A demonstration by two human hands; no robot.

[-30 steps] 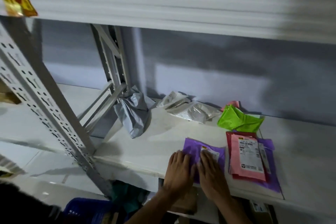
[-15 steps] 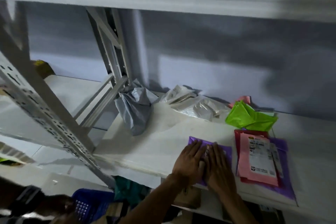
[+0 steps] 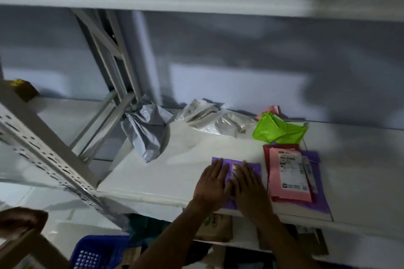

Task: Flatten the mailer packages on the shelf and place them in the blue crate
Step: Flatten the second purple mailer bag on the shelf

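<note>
shelf [image 3: 175,159] | step: flattening purple mailer [image 3: 254,167] beside pink stack [image 3: 288,177] | left hand [image 3: 213,183], right hand [image 3: 249,185] flat, pressing, gripping nothing | next: lift into blue crate [image 3: 98,251] below shelf

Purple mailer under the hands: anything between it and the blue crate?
Nothing visible does. Left hand and right hand press flat on the purple mailer at the shelf front edge; the blue crate sits lower left, below shelf level. The slotted upright runs close by, left.
</note>
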